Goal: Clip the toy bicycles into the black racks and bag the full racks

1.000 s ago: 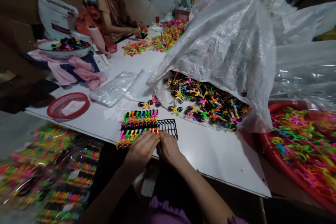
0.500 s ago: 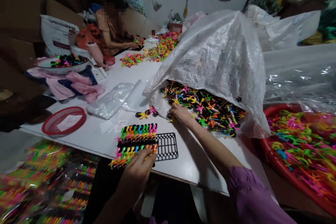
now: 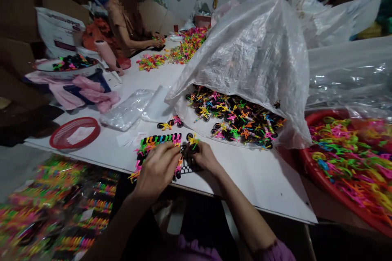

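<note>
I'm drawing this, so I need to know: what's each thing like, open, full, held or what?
Toy bike: held
Right grip: closed on toy bike
Black rack: partly filled
Left grip: at black rack; hold unclear
Big bag: open, bikes inside
Red tub: filled with colourful pieces
Red basket: paper inside
Clear bag: lying flat

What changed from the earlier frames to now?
The right hand went from the black rack out to the pile of toy bikes, and is now back over the rack, holding a yellow-and-green bike. Stayed: the left hand at the rack's filled rows; the red basket and plastic bag in place.
</note>
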Demonstrator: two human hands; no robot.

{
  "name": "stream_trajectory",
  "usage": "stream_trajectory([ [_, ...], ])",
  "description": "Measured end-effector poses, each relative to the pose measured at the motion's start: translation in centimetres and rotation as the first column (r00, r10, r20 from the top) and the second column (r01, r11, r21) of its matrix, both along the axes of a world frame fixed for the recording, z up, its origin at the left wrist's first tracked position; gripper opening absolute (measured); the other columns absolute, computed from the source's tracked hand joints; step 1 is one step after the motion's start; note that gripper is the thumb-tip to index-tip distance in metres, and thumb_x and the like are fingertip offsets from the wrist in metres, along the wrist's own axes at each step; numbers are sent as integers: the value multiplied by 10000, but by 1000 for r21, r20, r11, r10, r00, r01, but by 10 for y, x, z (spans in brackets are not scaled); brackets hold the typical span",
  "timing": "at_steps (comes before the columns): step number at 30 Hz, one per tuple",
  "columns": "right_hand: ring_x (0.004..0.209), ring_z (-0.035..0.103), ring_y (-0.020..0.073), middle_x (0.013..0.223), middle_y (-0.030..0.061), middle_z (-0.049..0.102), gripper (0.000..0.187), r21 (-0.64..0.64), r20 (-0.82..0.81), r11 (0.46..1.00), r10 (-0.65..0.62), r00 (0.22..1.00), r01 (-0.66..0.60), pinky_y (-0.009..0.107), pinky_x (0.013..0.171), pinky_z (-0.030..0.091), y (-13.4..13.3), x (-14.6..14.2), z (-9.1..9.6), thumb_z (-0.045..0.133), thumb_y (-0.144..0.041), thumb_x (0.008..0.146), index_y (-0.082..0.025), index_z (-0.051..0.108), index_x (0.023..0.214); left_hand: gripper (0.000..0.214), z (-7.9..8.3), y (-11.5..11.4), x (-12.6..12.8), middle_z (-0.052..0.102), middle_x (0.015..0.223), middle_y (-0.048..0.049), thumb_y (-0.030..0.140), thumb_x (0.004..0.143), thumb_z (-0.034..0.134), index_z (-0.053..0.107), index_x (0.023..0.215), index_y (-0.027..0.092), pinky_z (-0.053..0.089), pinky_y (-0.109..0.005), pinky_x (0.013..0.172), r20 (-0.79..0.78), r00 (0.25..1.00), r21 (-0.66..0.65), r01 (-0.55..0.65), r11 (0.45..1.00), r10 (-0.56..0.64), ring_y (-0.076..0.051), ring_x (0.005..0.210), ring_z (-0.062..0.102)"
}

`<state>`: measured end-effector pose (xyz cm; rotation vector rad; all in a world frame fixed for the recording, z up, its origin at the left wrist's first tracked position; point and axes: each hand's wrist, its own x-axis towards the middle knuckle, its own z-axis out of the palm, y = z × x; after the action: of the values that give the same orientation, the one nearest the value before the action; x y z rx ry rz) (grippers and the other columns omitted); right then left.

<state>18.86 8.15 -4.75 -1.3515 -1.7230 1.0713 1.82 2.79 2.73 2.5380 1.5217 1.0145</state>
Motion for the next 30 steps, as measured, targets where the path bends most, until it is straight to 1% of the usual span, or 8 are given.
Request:
stream_trajectory([
  [3,627,519,133,684,1,600,108,-28,-2,998,-65,998,64,208,557,371,-3,-13,-12,492,-146,703,-148,587,754,172,5,26,5,603,928,-60,183,864,473,602,974,158,450,-313,823,-51,998,-170,38,985,-47,-176,894,564],
  [5,669,526,138,743,4,607,171,23,-19,998,-64,998,64,215,596,390,0,-16,-13,464,-121,702,-157,580,822,173,1,38,7,605,871,-49,169,858,470,612,957,161,454,-298,785,-89,989,-296,83,951,-115,-171,848,571],
  [7,701,522,143,784,14,596,210,92,55,995,-31,998,26,231,638,402,2,-17,-10,449,-98,693,-162,564,858,178,-4,42,7,606,877,-49,173,847,489,604,983,161,450,-302,784,-85,990,-349,75,934,-112,-177,852,570],
  [11,749,501,162,840,46,544,191,219,291,969,47,955,-114,265,693,407,-1,-16,-6,437,-122,731,-161,539,888,308,-10,40,5,615,991,-61,264,796,602,552,1080,157,441,-318,822,-31,998,-352,45,935,-59,-197,925,567],
  [14,783,493,171,856,52,523,246,285,349,942,72,935,-179,268,698,413,-3,-17,-8,402,-109,737,-168,522,943,263,-9,38,7,621,952,-54,281,798,608,572,1031,164,438,-320,808,-32,998,-352,41,935,-56,-199,909,565],
  [18,765,500,181,832,57,523,263,321,362,922,93,927,-218,283,672,433,0,-20,-17,376,-98,722,-173,519,930,97,-10,38,12,614,838,-34,213,842,539,614,889,172,426,-316,787,-65,997,-344,24,939,-50,-186,850,554],
  [24,831,541,187,880,68,562,290,508,249,843,56,967,-180,314,740,461,7,-21,-40,375,-125,741,-182,508,992,120,-15,36,14,600,870,-36,225,842,530,611,920,182,406,-314,808,-52,999,-286,-3,958,-12,-180,865,542],
  [30,789,570,179,846,64,595,205,521,192,838,73,979,-165,296,700,464,7,-20,-43,367,-213,820,-176,534,934,159,-19,30,16,587,836,-21,248,881,461,615,891,210,396,-303,767,-91,996,-217,-24,976,5,-167,832,536],
])
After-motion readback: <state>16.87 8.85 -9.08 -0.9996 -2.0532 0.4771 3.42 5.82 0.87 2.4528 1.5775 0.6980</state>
